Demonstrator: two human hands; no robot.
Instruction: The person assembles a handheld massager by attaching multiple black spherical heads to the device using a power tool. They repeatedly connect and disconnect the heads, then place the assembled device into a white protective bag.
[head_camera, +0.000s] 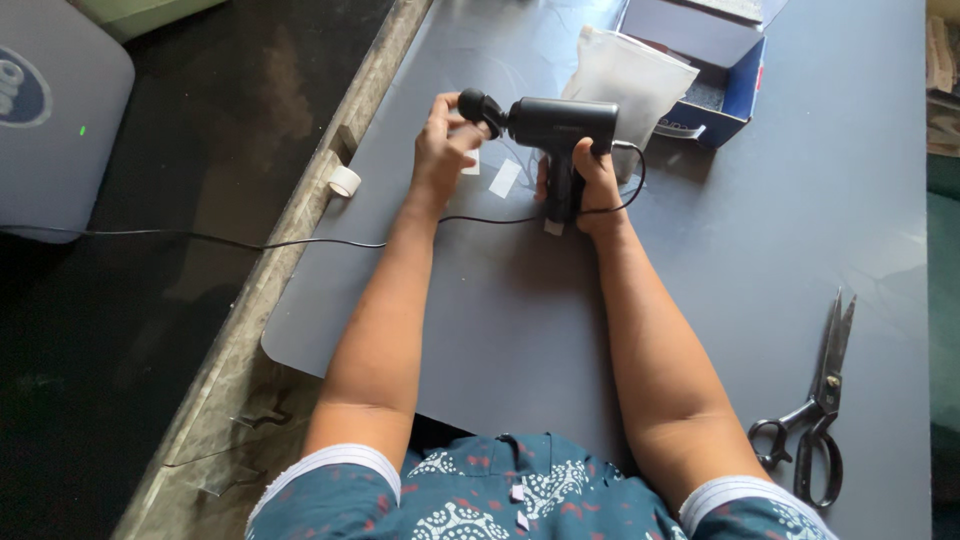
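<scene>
A black gun-shaped massage device (556, 126) with a round ball head (472, 104) is held above the dark grey mat (720, 250). My right hand (594, 186) wraps its handle from the right. The fingers of my left hand (442, 143) pinch the ball head at the device's left end. A thin black cable (300, 241) runs from the handle's base, loops behind my right hand and trails off left over the table edge. Two small white paper slips (504, 178) lie on the mat under the device.
A translucent plastic bag (630, 75) leans against an open blue and white box (720, 60) at the back. Black scissors (818, 405) lie at the right near me. A white tape roll (344, 181) sits on the wooden edge. A grey appliance (50, 110) stands far left.
</scene>
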